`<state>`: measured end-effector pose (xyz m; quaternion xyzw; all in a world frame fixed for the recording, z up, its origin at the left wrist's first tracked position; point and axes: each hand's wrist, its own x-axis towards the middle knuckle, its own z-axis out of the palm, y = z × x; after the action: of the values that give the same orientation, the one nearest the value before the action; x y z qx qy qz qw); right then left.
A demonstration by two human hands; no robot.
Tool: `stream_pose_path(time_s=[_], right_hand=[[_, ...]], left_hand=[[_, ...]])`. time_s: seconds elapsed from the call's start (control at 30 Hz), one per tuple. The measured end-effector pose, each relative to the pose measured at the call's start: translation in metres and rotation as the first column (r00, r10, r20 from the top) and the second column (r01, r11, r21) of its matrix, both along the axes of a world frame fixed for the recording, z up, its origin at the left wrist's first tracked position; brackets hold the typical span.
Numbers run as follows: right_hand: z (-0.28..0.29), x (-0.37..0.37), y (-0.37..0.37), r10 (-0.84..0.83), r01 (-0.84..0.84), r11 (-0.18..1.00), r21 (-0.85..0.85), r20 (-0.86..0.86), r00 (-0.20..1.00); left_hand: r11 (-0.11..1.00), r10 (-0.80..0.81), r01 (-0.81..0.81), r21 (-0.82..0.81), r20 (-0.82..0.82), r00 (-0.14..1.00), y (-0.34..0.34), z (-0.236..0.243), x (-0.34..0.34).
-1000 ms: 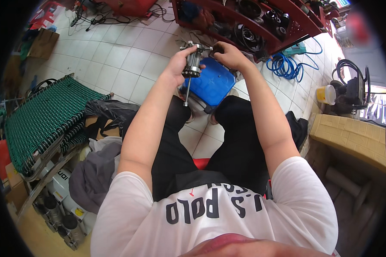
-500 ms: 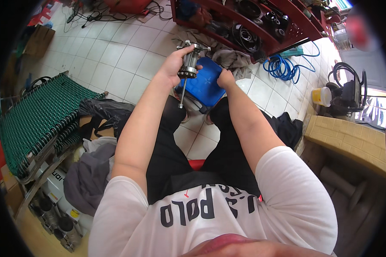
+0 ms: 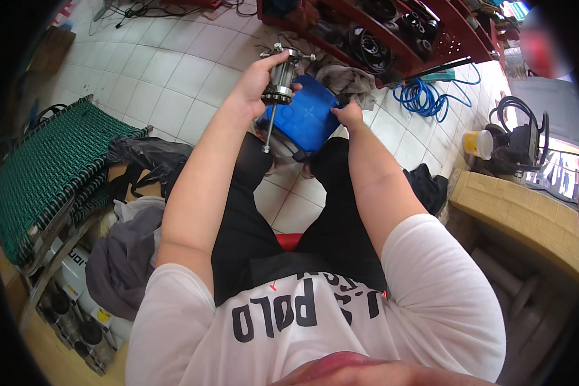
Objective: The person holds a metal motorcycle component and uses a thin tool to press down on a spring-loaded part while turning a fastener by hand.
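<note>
I log bright, diffuse light, glare at right-hand opening (image 3: 567,183), distortion bowing edges, black fisheye rim, upper-right red shape (image 3: 547,50) blurred.

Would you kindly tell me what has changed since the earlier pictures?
The right hand has moved toward the person, from beside the metal cylinder to the right edge of the blue piece; whether it grips is unclear. The left hand still holds the cylinder.
</note>
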<state>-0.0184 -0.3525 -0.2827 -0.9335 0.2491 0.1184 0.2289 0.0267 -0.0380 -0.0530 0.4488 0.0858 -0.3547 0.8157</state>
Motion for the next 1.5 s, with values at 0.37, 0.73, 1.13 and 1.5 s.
stream_pose_path(time_s=[0.37, 0.73, 1.13, 1.5], right_hand=[[0.006, 0.003, 0.015, 0.133, -0.124, 0.984, -0.126, 0.064, 0.989], [0.038, 0.019, 0.042, 0.114, -0.108, 0.992, -0.061, 0.110, 0.987], [0.280, 0.064, 0.093, -0.298, -0.407, 0.115, 0.906, 0.423, 0.856], [0.286, 0.029, 0.051, 0.455, -0.691, 0.356, 0.629, 0.529, 0.716]], left_hand=[[1.000, -0.020, 0.020, 0.011, -0.015, 1.000, 0.003, -0.003, -0.001], [0.998, 0.017, -0.020, -0.065, -0.051, 0.999, 0.003, 0.003, 0.000], [0.999, 0.012, -0.012, -0.035, -0.006, 1.000, 0.016, 0.014, 0.001], [0.924, -0.378, 0.378, 0.066, -0.008, 0.926, 0.031, 0.042, -0.022]])
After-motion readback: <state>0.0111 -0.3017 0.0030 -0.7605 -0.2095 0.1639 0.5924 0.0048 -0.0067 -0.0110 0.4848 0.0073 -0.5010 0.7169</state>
